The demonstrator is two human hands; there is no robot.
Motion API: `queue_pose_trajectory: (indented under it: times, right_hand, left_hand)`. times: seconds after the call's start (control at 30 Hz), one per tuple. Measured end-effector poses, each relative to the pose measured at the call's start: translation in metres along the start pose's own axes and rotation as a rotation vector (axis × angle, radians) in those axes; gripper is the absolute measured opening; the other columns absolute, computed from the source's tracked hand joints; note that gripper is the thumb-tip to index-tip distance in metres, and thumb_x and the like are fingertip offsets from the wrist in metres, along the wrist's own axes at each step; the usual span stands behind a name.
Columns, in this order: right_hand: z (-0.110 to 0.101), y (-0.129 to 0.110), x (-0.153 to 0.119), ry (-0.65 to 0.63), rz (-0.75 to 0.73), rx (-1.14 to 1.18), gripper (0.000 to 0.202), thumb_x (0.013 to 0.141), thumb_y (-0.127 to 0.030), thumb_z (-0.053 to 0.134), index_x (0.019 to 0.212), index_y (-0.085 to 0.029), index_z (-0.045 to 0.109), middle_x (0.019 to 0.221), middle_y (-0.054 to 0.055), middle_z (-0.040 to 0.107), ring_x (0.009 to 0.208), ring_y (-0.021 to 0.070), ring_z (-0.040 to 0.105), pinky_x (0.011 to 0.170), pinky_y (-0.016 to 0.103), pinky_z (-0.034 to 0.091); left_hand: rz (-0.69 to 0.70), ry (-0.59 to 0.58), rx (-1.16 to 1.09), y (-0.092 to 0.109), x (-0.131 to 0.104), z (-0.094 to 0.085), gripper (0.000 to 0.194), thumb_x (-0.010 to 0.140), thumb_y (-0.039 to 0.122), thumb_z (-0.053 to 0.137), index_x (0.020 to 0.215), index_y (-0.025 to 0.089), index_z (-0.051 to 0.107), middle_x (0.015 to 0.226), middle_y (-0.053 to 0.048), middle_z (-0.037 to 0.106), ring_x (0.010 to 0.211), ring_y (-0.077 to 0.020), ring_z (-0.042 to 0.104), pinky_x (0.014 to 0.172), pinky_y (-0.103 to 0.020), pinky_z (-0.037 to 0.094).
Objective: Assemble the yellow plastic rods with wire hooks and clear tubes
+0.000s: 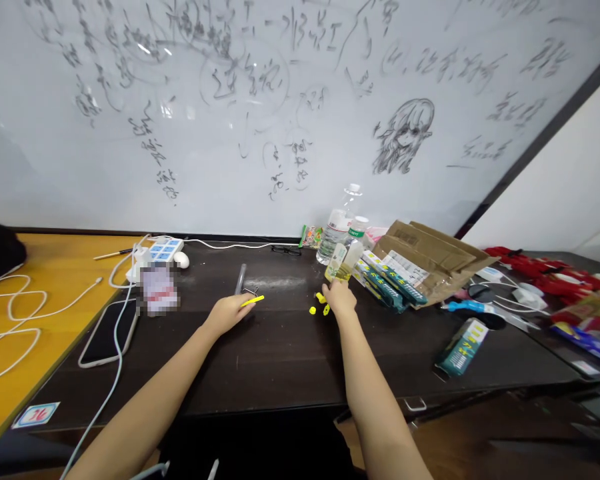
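Note:
My left hand [227,313] is closed on a thin yellow strip [253,301], which points out to the right from the fingertips. Just beyond that hand, a clear tube [241,279] and some small thin metal pieces [251,291] lie on the dark table. My right hand [341,298] grips a clear plastic package with a yellow-green printed part [336,265], held up in front of the bottles. Beside its fingers are several small yellow pieces [313,311], partly hidden by the hand. The fingertips of both hands are only partly visible.
Behind my right hand stand a large water bottle [334,230] and a smaller bottle [359,227]. Green boxes [387,280] lean by a cardboard package [425,253]; another green box [463,348] lies nearer. On the left are a phone [111,330], cables and a power strip [165,251].

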State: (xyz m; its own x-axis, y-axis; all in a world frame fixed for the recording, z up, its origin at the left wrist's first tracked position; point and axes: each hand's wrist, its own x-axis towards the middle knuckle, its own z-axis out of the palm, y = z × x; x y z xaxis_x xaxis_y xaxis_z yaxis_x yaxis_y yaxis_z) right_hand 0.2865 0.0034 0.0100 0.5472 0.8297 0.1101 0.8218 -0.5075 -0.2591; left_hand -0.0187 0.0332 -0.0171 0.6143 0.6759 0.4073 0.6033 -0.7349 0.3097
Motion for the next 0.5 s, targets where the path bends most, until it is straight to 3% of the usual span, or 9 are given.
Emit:
queue_pose_trajectory:
  times: [0.07, 0.2, 0.37, 0.5]
  right_hand:
    - [-0.001, 0.002, 0.001, -0.031, -0.004, -0.003, 0.034, 0.088, -0.038, 0.041, 0.107, -0.014, 0.056, 0.114, 0.017, 0.051, 0.096, 0.0268, 0.059, 0.073, 0.034, 0.044]
    - [-0.001, -0.006, -0.005, 0.038, -0.152, -0.016, 0.024, 0.085, -0.034, 0.045, 0.098, -0.018, 0.058, 0.109, 0.013, 0.056, 0.099, 0.0234, 0.058, 0.073, 0.029, 0.043]
    - [-0.004, -0.018, -0.017, -0.213, -0.257, -0.056, 0.029, 0.079, -0.049, 0.050, 0.083, -0.021, 0.059, 0.087, 0.007, 0.065, 0.084, 0.0221, 0.062, 0.065, 0.028, 0.042]
    - [-0.002, -0.023, -0.025, -0.261, -0.330, -0.109, 0.017, 0.073, -0.036, 0.060, 0.082, -0.021, 0.059, 0.091, 0.006, 0.065, 0.083, 0.0206, 0.062, 0.064, 0.026, 0.039]
  left_hand:
    - [-0.001, 0.000, -0.009, 0.000, 0.000, 0.001, 0.037, 0.092, 0.043, 0.032, 0.109, 0.027, 0.060, 0.099, -0.001, 0.069, 0.087, -0.0168, 0.065, 0.074, -0.023, 0.046]
    - [-0.003, -0.007, -0.013, 0.001, 0.000, 0.001, 0.037, 0.092, 0.043, 0.032, 0.107, 0.026, 0.061, 0.098, -0.001, 0.070, 0.086, -0.0167, 0.065, 0.073, -0.023, 0.045]
    - [-0.065, 0.035, 0.002, 0.000, 0.000, 0.000, 0.034, 0.092, 0.041, 0.033, 0.106, 0.027, 0.060, 0.098, 0.000, 0.070, 0.086, -0.0162, 0.065, 0.072, -0.022, 0.045]
    - [-0.110, 0.087, 0.016, -0.002, 0.000, 0.002, 0.032, 0.092, 0.039, 0.034, 0.103, 0.026, 0.062, 0.093, -0.001, 0.071, 0.081, -0.0166, 0.066, 0.069, -0.022, 0.045]
